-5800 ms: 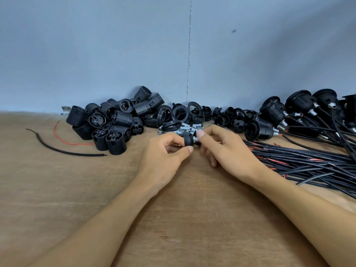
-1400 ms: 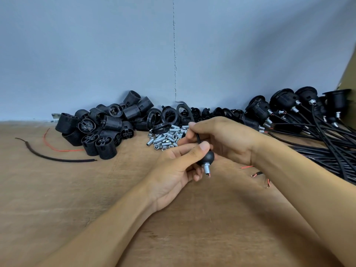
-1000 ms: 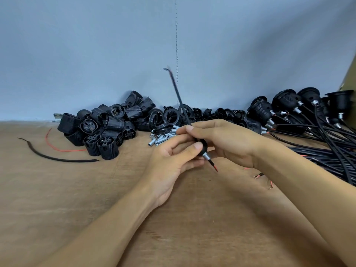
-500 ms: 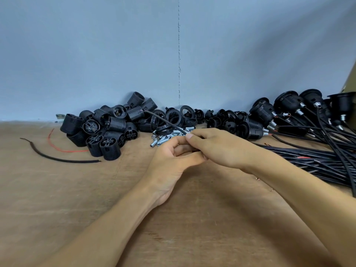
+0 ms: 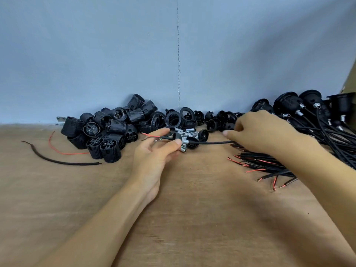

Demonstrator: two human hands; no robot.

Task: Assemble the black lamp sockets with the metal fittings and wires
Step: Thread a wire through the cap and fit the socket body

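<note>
My left hand [image 5: 154, 157] pinches a black socket cap [image 5: 177, 136] with a silver metal fitting [image 5: 185, 140] on its right side. A black wire [image 5: 210, 143] runs through the cap; its stripped red and black ends [image 5: 152, 136] stick out to the left. My right hand [image 5: 264, 132] holds that wire farther right, fingers curled round it, over the wire bundle. A small heap of silver fittings [image 5: 189, 132] lies just behind the cap.
A pile of ribbed black socket bodies [image 5: 107, 130] sits at back left, with black rings and caps [image 5: 192, 118] along the wall. Assembled sockets with wires [image 5: 308, 112] and a wire bundle [image 5: 269, 164] lie at right. Loose red and black wire scraps [image 5: 63, 160] lie at left.
My right hand has slid right along the wire, away from my left hand. The wire's stripped ends now stick out left of the cap.
</note>
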